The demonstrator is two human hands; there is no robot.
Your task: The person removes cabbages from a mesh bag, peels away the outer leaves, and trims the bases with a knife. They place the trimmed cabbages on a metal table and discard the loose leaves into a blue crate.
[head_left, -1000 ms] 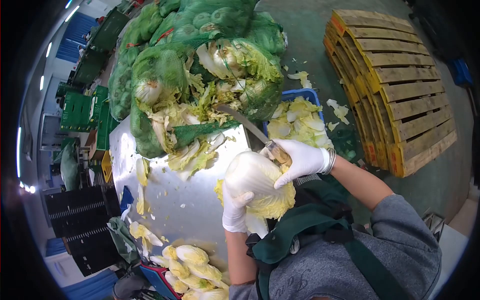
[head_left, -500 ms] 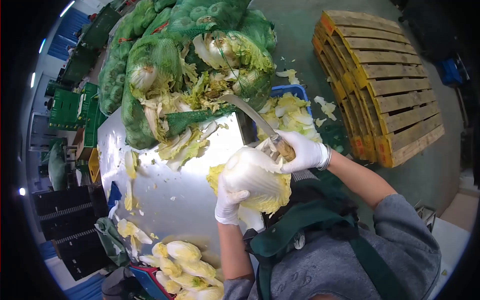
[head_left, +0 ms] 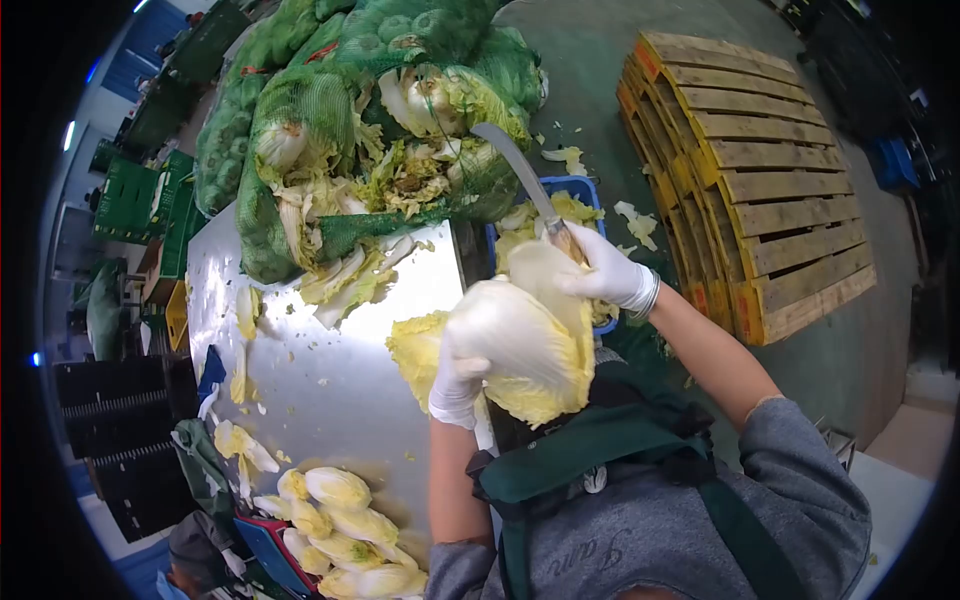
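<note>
A napa cabbage [head_left: 515, 345], white with yellow frilly edges, is held above the near right edge of the steel table. My gloved left hand [head_left: 457, 383] grips it from its left side, thumb across the white ribs. In my gloved right hand [head_left: 605, 270] is a curved knife [head_left: 520, 170], held by its wooden handle with the blade pointing up and away. The same hand pinches a pale outer leaf [head_left: 545, 275] that stands away from the head. Whether that leaf is still attached at the base is hidden.
Green mesh sacks [head_left: 290, 150] of cabbages lie at the far end of the steel table [head_left: 330, 400]. A blue crate [head_left: 590, 187] of leaves stands right of the table. Trimmed cabbages [head_left: 345, 530] are piled at the near left. Wooden pallets [head_left: 780, 185] are stacked on the right.
My right hand has moved slightly right and up with the knife, and an outer leaf now stands out from the cabbage. My left hand keeps its hold.
</note>
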